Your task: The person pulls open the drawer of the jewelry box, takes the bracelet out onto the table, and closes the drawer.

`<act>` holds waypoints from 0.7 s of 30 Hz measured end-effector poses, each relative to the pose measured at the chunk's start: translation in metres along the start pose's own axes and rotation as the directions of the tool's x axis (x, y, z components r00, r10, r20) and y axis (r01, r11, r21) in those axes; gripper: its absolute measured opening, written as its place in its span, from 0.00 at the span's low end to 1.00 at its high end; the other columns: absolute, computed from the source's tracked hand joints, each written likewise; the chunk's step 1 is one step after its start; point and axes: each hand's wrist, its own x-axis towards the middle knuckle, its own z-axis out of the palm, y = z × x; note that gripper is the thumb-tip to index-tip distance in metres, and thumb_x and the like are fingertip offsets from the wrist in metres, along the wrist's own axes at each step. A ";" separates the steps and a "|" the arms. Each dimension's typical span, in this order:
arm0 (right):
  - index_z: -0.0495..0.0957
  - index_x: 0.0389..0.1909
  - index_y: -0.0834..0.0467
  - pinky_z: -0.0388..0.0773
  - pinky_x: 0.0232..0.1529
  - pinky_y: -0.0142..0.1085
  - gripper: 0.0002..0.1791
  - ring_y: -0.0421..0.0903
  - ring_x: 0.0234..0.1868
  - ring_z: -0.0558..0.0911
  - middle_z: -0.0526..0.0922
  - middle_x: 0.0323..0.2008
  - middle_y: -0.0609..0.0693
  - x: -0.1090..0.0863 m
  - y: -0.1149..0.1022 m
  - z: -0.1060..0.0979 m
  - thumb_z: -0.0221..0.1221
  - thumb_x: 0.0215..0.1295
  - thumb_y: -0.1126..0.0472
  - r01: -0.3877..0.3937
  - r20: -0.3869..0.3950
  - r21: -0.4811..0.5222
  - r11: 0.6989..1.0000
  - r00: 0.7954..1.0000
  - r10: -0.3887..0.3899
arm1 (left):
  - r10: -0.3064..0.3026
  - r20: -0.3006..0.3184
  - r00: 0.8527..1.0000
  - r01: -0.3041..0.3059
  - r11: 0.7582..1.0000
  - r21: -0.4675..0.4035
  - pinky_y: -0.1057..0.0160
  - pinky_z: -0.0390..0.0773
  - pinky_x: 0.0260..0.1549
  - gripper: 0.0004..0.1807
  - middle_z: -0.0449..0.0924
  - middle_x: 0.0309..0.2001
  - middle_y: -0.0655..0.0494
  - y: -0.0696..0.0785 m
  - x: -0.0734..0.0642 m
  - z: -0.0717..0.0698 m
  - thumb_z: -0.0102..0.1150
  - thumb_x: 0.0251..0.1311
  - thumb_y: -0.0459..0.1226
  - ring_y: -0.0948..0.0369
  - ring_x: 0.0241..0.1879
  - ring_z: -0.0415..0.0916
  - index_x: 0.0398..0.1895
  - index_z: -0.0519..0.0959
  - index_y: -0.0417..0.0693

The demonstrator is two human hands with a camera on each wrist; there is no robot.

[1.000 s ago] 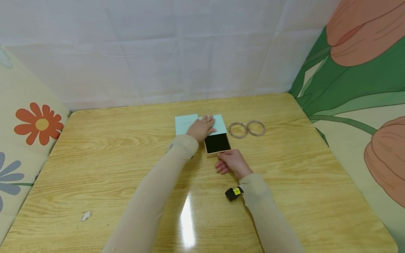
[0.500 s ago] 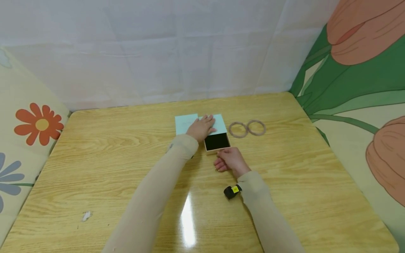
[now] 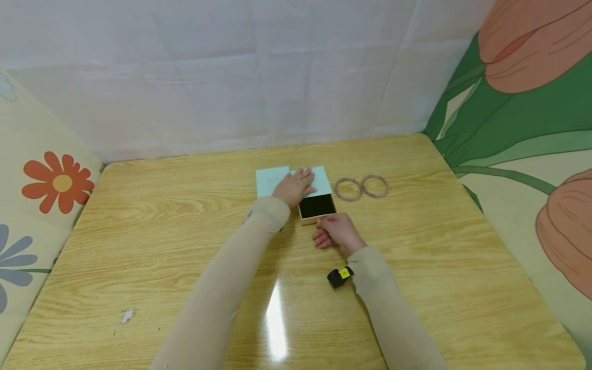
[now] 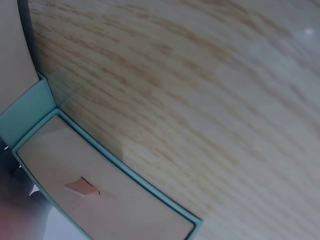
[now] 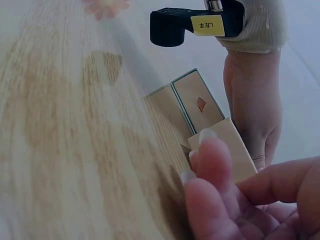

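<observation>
A pale-blue drawer box [image 3: 322, 180] lies on the table, its two halves side by side. Across its top rests my left hand [image 3: 294, 189], fingers spread straight. The right half's drawer [image 3: 317, 206] is partly out, showing a black inside. With thumb and finger, my right hand [image 3: 336, 230] pinches at the middle of that drawer's front, the other fingers curled; the pull tab there is hidden. The left half's beige drawer front [image 4: 120, 175] is flush in its blue frame and bears a small pinkish tab [image 4: 82, 187]. In the right wrist view the fingers [image 5: 215, 165] cover the open drawer's front.
Two thin mauve rings [image 3: 348, 189] lie touching, just right of the box. A white wall covering stands behind the wooden table [image 3: 162, 221], with flower-patterned panels at both sides. A pale chip mark [image 3: 127, 316] shows at the table's front left.
The drawer has slid slightly inward, away from the person, and the right hand has moved forward along with it. The left hand stays in place on the box.
</observation>
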 end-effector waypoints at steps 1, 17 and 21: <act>0.75 0.44 0.78 0.80 0.18 0.30 0.14 0.40 0.17 0.80 0.81 0.19 0.52 0.000 0.000 0.000 0.49 0.72 0.68 0.001 0.001 0.001 1.000 1.000 -0.001 | 0.001 -0.001 1.000 -0.001 1.000 0.002 0.48 0.43 0.72 0.32 0.45 0.77 0.51 0.000 0.000 0.000 0.37 0.75 0.50 0.53 0.75 0.39 0.76 0.52 0.46; 0.76 0.44 0.77 0.80 0.19 0.29 0.14 0.41 0.17 0.81 0.82 0.20 0.53 0.005 -0.005 -0.001 0.49 0.72 0.68 -0.004 0.005 -0.021 1.000 1.000 0.004 | -0.003 -0.006 1.000 0.003 1.000 0.013 0.49 0.44 0.72 0.32 0.46 0.76 0.51 -0.002 0.003 0.002 0.37 0.75 0.50 0.53 0.75 0.40 0.76 0.53 0.46; 0.76 0.45 0.77 0.80 0.20 0.30 0.14 0.41 0.18 0.81 0.82 0.20 0.52 0.007 -0.005 -0.002 0.50 0.72 0.68 -0.008 0.007 -0.016 1.000 1.000 0.008 | -0.008 0.003 1.000 0.008 1.000 0.008 0.49 0.43 0.72 0.32 0.45 0.77 0.51 -0.001 0.003 0.002 0.36 0.75 0.50 0.54 0.75 0.39 0.76 0.53 0.46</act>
